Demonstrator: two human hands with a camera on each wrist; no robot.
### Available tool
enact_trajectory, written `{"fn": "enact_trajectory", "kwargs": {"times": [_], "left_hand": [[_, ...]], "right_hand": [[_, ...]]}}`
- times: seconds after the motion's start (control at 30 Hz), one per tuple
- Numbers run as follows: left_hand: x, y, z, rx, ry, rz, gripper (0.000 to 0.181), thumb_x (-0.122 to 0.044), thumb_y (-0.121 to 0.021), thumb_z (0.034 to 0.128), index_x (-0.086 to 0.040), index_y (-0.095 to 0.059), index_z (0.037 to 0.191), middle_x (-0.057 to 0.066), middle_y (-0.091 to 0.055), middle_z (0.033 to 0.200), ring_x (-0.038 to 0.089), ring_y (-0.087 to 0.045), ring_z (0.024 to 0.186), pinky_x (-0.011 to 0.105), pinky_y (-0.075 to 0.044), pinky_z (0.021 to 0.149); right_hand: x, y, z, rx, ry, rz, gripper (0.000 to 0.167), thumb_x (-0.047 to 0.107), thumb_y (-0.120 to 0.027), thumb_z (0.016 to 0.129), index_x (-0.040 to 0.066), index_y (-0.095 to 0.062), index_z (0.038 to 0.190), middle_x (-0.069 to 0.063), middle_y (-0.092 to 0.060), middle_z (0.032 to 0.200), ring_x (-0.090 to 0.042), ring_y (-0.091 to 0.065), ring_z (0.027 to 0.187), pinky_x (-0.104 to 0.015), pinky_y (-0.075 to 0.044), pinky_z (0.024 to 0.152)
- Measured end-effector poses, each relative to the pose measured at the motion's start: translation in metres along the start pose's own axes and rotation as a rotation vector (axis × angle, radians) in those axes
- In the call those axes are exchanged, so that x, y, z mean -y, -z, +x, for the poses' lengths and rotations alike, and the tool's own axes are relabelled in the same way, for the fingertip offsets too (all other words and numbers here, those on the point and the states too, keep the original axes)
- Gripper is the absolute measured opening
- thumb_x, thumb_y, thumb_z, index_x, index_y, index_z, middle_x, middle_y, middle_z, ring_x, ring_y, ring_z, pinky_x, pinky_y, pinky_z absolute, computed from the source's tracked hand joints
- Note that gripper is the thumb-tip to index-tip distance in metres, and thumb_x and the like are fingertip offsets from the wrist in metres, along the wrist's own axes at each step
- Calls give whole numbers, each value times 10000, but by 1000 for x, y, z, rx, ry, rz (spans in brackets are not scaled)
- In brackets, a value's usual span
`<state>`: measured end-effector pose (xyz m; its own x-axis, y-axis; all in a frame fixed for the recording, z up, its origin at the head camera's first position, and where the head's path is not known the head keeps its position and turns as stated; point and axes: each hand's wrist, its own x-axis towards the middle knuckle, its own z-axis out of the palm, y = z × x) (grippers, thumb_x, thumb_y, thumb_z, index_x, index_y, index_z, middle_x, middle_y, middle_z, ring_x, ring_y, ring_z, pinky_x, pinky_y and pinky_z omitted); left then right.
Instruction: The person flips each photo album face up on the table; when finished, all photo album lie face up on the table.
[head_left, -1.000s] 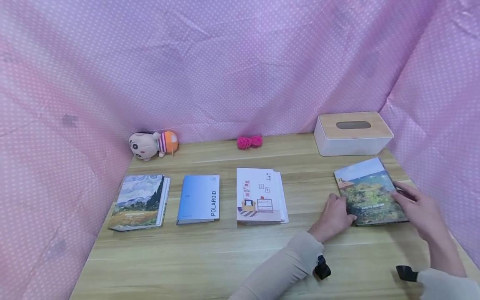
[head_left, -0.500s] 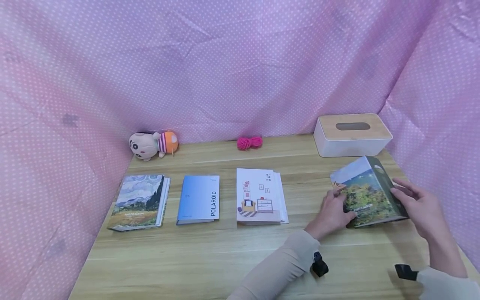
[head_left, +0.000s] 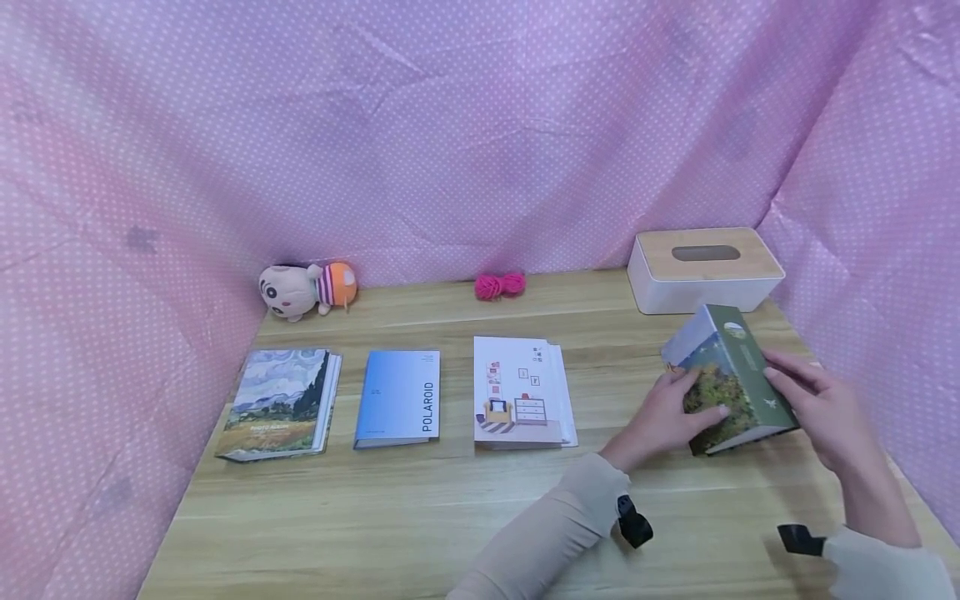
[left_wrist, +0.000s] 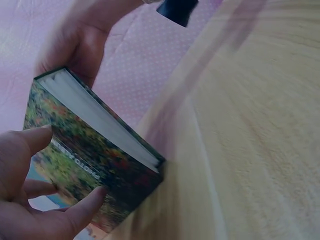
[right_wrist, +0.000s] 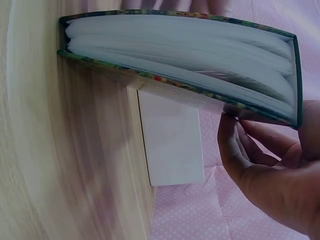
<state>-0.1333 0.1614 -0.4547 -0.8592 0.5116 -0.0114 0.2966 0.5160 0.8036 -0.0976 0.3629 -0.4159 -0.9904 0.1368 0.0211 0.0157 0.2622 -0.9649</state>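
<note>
A thick photo album (head_left: 756, 367) with a painted garden cover and dark green spine tilts up on the right of the table, spine raised. My left hand (head_left: 663, 421) rests spread fingers against its front cover; the left wrist view shows those fingertips (left_wrist: 94, 202) on the cover. At the spine side, my right hand (head_left: 828, 412) grips the album, thumb by the spine and fingers (right_wrist: 235, 135) against the back cover. White page edges (right_wrist: 180, 55) face the right wrist camera. To the left lie a white illustrated album (head_left: 513, 392), a blue POLAROID album (head_left: 397, 396) and a landscape-painted album (head_left: 277, 400).
A white tissue box (head_left: 705, 293) with a wooden lid stands behind the held album. Pink yarn (head_left: 499, 285) and a plush toy (head_left: 303, 292) lie along the table's back edge. Pink dotted cloth (head_left: 480, 125) hangs behind and beside the wooden table (head_left: 360, 525).
The garden album has tipped from lying nearly flat to a steep tilt, its spine side lifting and turning toward the left. My right hand has moved left with it; my left fingers have spread.
</note>
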Motion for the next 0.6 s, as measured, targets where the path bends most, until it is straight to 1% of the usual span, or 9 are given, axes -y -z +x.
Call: {"fn": "enact_trajectory", "kwargs": {"times": [0.1, 0.13, 0.2, 0.27, 0.33, 0.37, 0.5, 0.57, 0.6], "left_hand": [[-4, 5, 0, 3, -26, -25, 689, -518, -524, 932, -247, -270, 1513, -24, -334, 1523, 78, -360, 1348, 225, -391, 1033], [-6, 7, -1, 3, -30, -35, 688, -516, -518, 936, -256, -255, 1516, -28, -330, 1523, 72, -361, 1343, 228, -393, 1031], [-9, 10, -2, -1, -26, -51, 684, -523, -502, 940, -286, -225, 1519, -40, -324, 1521, 65, -369, 1333, 242, -401, 1028], [-12, 14, -3, -10, -25, -65, 682, -522, -500, 941, -314, -202, 1519, -44, -325, 1519, 69, -377, 1328, 261, -412, 1021], [-14, 17, -4, -22, -24, -81, 691, -527, -504, 937, -343, -177, 1518, -48, -330, 1512, 72, -389, 1316, 279, -420, 1014], [-15, 19, -5, -28, -24, -86, 695, -528, -506, 935, -361, -162, 1515, -54, -332, 1509, 71, -394, 1309, 285, -424, 1009], [-18, 25, -7, -48, -36, -79, 735, -527, -515, 930, -352, -119, 1524, -54, -320, 1521, 69, -381, 1325, 297, -416, 1029], [-18, 28, -7, -55, -38, -63, 729, -518, -519, 931, -348, -132, 1524, -51, -329, 1517, 63, -389, 1319, 286, -416, 1027], [-18, 29, -8, -55, -39, -53, 723, -514, -520, 932, -341, -144, 1525, -44, -333, 1516, 62, -394, 1316, 279, -415, 1026]], "right_hand": [[-1, -3, 0, 31, 17, 145, 370, 114, -596, 942, 139, -596, 1312, 234, -609, 1062, 87, -594, 859, -101, -514, 652], [-1, -5, 0, 37, 26, 177, 365, 104, -593, 942, 132, -601, 1305, 214, -614, 1067, 80, -600, 858, -104, -517, 655], [-1, -7, 0, 50, 46, 215, 364, 95, -586, 944, 111, -595, 1308, 187, -614, 1084, 66, -611, 866, -105, -520, 668], [-1, -10, -1, 55, 57, 225, 370, 95, -579, 949, 94, -582, 1319, 175, -615, 1097, 60, -616, 880, -106, -520, 682], [-1, -13, -1, 68, 68, 268, 373, 84, -565, 955, 80, -571, 1328, 156, -615, 1119, 44, -626, 892, -115, -526, 695], [-1, -14, -1, 80, 72, 301, 374, 76, -553, 960, 72, -563, 1334, 145, -616, 1134, 32, -633, 904, -125, -531, 707], [-1, -20, -1, 142, 95, 458, 376, 29, -498, 976, 42, -536, 1350, 92, -601, 1211, -16, -643, 972, -157, -539, 757], [-2, -22, 0, 180, 100, 489, 385, 24, -473, 986, 39, -514, 1369, 87, -576, 1258, -19, -627, 1023, -168, -538, 782], [-3, -23, 0, 202, 99, 488, 393, 32, -463, 992, 46, -499, 1383, 88, -553, 1288, -8, -612, 1047, -166, -535, 793]]}}
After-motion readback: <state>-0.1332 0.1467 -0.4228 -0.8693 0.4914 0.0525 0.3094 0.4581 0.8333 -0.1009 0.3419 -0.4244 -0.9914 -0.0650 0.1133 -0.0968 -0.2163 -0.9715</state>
